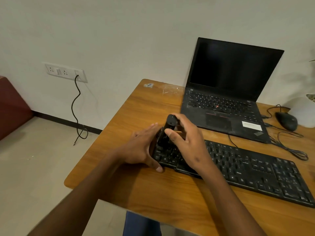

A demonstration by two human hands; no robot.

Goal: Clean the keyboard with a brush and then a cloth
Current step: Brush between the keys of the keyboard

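Matt black plastic keyboard (pixel 247 169) (dusty keys) on a smooth, wood-grain table (pixel 129 120).

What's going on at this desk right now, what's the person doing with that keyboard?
A person is cleaning the black wired keyboard on the wooden desk. Their right hand holds a black-handled brush upright over the keyboard's left end, while the left hand lies open against that end, apparently steadying it. Behind sit an open black laptop with a dark screen and a black mouse. No cloth is in view.
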